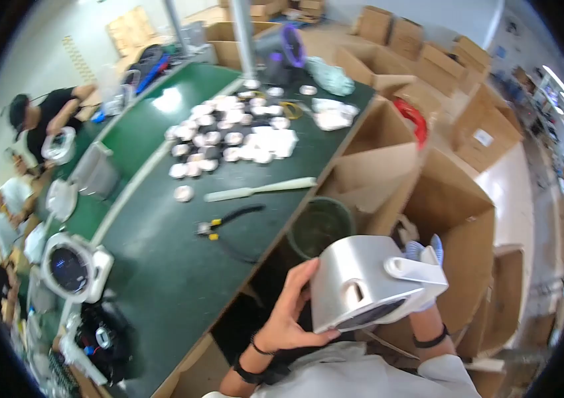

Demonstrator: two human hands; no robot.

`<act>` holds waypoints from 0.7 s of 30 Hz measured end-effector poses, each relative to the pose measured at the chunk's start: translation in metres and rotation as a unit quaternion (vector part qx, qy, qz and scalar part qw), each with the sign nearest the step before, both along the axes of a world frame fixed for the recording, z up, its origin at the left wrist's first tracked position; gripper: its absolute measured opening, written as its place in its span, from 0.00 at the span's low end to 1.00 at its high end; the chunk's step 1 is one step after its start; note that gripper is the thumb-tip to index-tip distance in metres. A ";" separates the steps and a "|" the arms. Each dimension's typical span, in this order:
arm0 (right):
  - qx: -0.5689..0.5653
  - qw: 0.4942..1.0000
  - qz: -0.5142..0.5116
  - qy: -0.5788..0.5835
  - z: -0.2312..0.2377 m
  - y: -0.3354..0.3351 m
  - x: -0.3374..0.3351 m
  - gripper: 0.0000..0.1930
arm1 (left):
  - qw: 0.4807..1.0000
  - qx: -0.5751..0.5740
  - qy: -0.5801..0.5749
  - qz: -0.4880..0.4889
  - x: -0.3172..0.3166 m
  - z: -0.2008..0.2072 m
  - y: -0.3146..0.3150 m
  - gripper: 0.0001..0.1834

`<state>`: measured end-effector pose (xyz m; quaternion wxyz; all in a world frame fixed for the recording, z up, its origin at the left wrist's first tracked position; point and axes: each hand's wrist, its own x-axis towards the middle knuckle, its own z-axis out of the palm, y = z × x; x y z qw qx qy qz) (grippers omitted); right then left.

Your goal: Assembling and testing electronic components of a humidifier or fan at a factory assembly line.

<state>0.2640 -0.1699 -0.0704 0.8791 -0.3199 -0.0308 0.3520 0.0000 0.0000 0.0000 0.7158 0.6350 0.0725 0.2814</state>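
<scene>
In the head view, the person holds a white plastic housing (371, 282) low in the picture, just right of centre. It is a boxy, rounded shell, pale grey-white, with a small oval slot on its near face, a darker curved opening along its lower edge, and a flat white arm with a round hole lying across its upper right corner. It sits tilted, its top leaning toward one o'clock.

The left hand (292, 315) is bare and lies at nine o'clock of the housing, palm pressed to its left side, fingers spread up along the edge and the thumb hooked beneath the lower left corner. It grasps the housing. The right hand (428, 265), in a pale blue-tipped glove, is at three o'clock of the housing and mostly hidden behind it; only fingertips show above the top right corner, wrapped round the far side, so it grips the housing too. Both wrists wear dark bands.

The housing hangs off the edge of the green worktable (162, 265), over an open cardboard box (458, 232). At eleven o'clock from it stands a dark green bucket (318, 225). Further out at ten o'clock lie yellow-handled pliers (219, 225) and a long white strip (262, 189), and at twelve o'clock a scatter of small white round parts (229, 136).
</scene>
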 end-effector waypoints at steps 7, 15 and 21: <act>-0.210 0.811 0.232 -0.494 0.134 0.140 -0.070 0.10 | 0.910 -0.154 0.027 0.385 -0.133 0.065 -0.012 0.49; -0.141 0.491 0.245 -0.824 0.135 0.255 -0.143 0.12 | 0.783 -0.185 0.178 0.567 -0.251 0.052 -0.021 0.25; -0.046 0.317 0.253 -0.913 0.111 0.315 -0.136 0.22 | 0.673 0.179 0.478 0.536 -0.254 0.085 0.001 0.32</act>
